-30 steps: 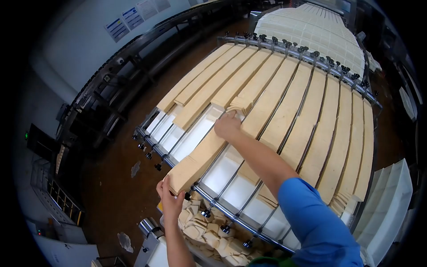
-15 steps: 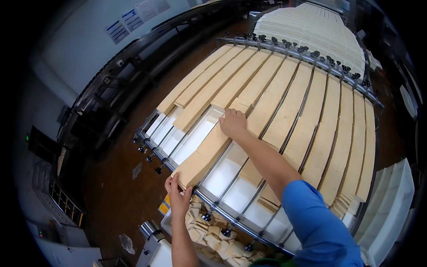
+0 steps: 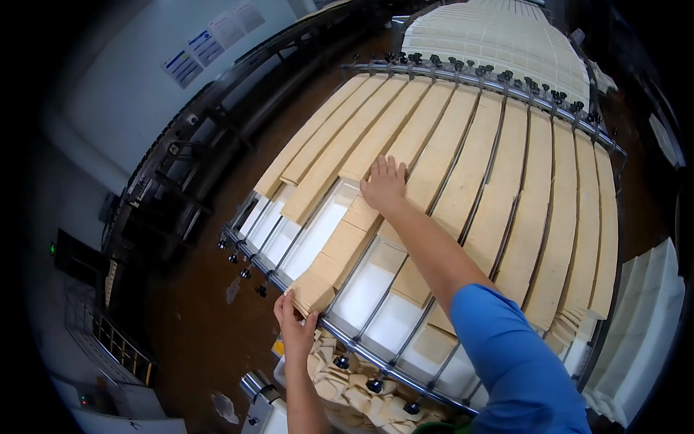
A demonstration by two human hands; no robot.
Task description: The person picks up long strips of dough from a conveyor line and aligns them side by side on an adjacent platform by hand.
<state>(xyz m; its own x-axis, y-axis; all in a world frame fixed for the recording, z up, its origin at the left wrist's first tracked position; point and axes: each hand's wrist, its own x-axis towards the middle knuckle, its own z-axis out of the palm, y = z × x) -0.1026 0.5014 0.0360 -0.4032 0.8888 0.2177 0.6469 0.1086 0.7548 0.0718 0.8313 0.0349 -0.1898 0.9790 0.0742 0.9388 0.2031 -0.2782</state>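
Your row of slices (image 3: 341, 246) lies in a lane between thin metal rods (image 3: 381, 307) on the white table (image 3: 363, 293), running from under your right hand (image 3: 384, 192) down to the front bar (image 3: 336, 329). The slices are pale tan with a dull, fairly smooth top and squared sides. Seams cross the top, splitting the row into blocky lengths. The stretch nearest you doesn't follow the rest in one straight line: it bends at a seam and its top slopes down toward the table's front edge. At its near end you can see the edges of several thin layers, packed face to face.

Your right hand lies palm down over the upper part of the row, fingers straight, slightly spread and not closed on anything. It covers the spot where your row meets the tan strip (image 3: 421, 126) beyond, so you can't tell whether the two touch there.

Your left hand (image 3: 295, 331) is at the near end, its bent fingers touching one corner and its thumb near the other; whether it grips the slices or only braces them, you can't tell.

Below the front bar, a heap of loose pieces (image 3: 358, 396) in the same tan lies jumbled, beside the black knobs (image 3: 374, 385).
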